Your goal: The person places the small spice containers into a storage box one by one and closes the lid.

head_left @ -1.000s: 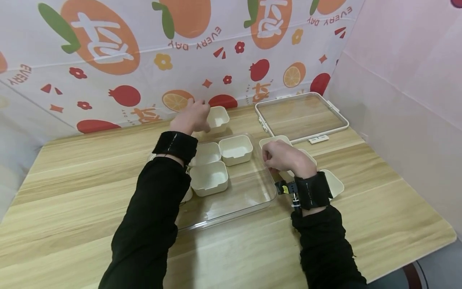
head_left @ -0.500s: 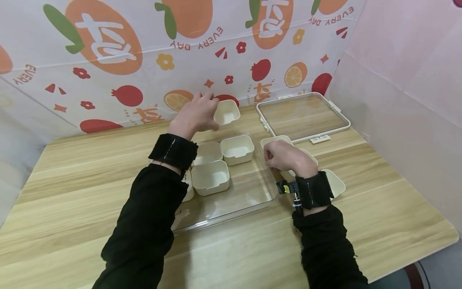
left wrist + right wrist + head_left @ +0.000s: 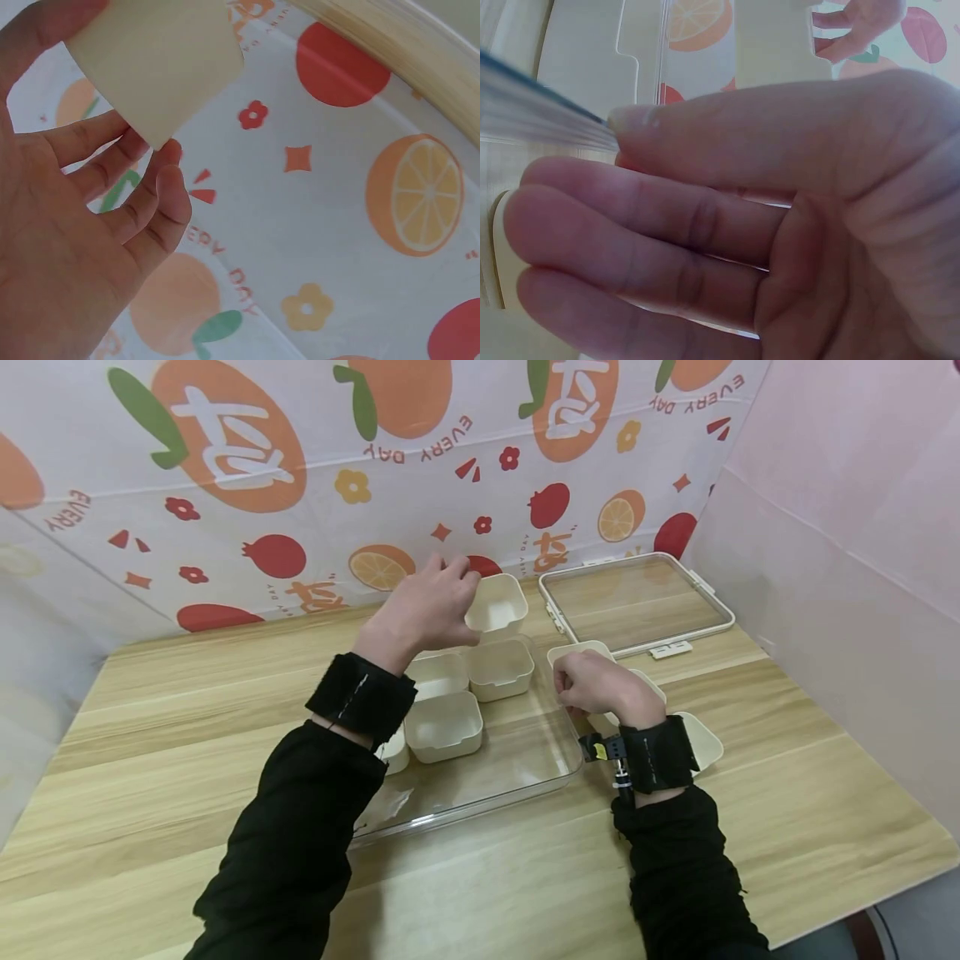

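A small cream open-topped box (image 3: 498, 606) is gripped at its side by my left hand (image 3: 427, 614). It hangs over the back of a clear plastic bin (image 3: 517, 735). In the left wrist view the thumb and fingertips hold this cream box (image 3: 161, 60) by its edges. Inside the bin stand several like boxes, among them a front box (image 3: 444, 727) and a back-right box (image 3: 501, 672). My right hand (image 3: 600, 685) is at the bin's right side. In the right wrist view, thumb and forefinger pinch the edge of the clear wall (image 3: 540, 105).
Right of the bin, more cream boxes stand on the wooden table, including one behind the right hand (image 3: 581, 650) and one by the wrist (image 3: 701, 743). A clear lid with a white frame (image 3: 637, 602) lies at the back right. A fruit-print cloth (image 3: 405, 502) hangs behind.
My left hand has lifted the cream box from near the back cloth and carried it right and toward the bin's back edge. The right hand stays at the bin's side.
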The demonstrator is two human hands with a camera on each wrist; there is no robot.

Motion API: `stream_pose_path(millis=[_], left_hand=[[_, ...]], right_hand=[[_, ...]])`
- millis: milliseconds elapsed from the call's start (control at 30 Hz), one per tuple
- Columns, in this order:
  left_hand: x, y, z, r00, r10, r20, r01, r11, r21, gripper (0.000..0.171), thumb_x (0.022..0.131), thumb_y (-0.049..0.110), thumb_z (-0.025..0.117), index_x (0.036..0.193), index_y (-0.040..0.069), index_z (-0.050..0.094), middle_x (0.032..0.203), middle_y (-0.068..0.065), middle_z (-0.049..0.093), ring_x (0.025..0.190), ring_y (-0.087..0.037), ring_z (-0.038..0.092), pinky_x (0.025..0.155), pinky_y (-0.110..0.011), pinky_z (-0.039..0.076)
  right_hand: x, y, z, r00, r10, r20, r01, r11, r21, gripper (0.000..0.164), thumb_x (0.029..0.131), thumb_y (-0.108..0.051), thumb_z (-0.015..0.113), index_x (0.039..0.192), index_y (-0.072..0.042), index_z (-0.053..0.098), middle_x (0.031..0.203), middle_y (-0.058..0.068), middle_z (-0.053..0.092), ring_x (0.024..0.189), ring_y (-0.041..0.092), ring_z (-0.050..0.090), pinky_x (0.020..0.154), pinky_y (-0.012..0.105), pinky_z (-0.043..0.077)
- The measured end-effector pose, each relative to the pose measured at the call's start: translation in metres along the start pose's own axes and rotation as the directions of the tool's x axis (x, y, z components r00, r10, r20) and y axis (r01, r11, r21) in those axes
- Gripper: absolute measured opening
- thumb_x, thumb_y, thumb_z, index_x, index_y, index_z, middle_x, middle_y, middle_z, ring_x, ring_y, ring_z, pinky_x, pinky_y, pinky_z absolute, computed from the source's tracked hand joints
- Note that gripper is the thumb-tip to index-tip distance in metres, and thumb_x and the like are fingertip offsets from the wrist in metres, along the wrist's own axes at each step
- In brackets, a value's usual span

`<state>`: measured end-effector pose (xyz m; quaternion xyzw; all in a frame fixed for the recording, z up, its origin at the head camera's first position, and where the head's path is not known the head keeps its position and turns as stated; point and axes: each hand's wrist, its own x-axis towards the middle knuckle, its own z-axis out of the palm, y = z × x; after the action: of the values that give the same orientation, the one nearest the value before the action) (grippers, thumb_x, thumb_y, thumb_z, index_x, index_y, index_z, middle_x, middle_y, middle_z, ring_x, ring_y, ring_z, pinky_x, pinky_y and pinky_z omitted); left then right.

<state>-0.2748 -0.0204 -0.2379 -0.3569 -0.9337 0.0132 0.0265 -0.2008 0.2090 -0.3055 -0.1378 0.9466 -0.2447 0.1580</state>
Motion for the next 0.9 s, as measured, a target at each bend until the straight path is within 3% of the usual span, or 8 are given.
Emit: stream_pose_path(millis=[300, 600, 900], left_hand=[[-0.009, 0.014, 0.001, 0.998, 0.060, -0.037, -0.057, 0.995, 0.081, 0.053, 0.085, 0.037, 0.075, 0.113, -0.005, 0.058, 0.117, -0.020, 0.053, 0.107, -0.038, 0.051, 0.082, -0.051, 0.053], [-0.017, 0.021, 0.004, 0.993, 0.109, -0.050, -0.105, 0.991, 0.082, 0.053, 0.084, 0.042, 0.077, 0.101, -0.004, 0.057, 0.109, -0.018, 0.054, 0.098, -0.033, 0.053, 0.083, -0.043, 0.054], [-0.023, 0.028, 0.009, 0.992, 0.123, -0.023, -0.122, 0.991, 0.046, 0.060, 0.082, 0.041, 0.080, 0.111, -0.007, 0.059, 0.112, -0.019, 0.054, 0.105, -0.039, 0.054, 0.087, -0.047, 0.052]], right_hand=[[0.000, 0.000, -0.001, 1.000, 0.003, 0.006, -0.003, 1.000, 0.009, 0.013, 0.092, 0.006, 0.058, 0.083, -0.003, 0.058, 0.075, 0.010, 0.064, 0.068, 0.026, 0.066, 0.060, 0.029, 0.050], [-0.001, 0.003, -0.002, 1.000, 0.010, 0.013, -0.010, 1.000, 0.030, 0.013, 0.093, 0.007, 0.055, 0.084, -0.002, 0.058, 0.078, 0.013, 0.063, 0.070, 0.030, 0.066, 0.060, 0.029, 0.050], [0.001, 0.003, -0.001, 1.000, -0.003, 0.013, 0.002, 1.000, 0.025, 0.015, 0.091, 0.009, 0.054, 0.083, -0.003, 0.058, 0.077, 0.013, 0.064, 0.070, 0.029, 0.067, 0.060, 0.029, 0.050]])
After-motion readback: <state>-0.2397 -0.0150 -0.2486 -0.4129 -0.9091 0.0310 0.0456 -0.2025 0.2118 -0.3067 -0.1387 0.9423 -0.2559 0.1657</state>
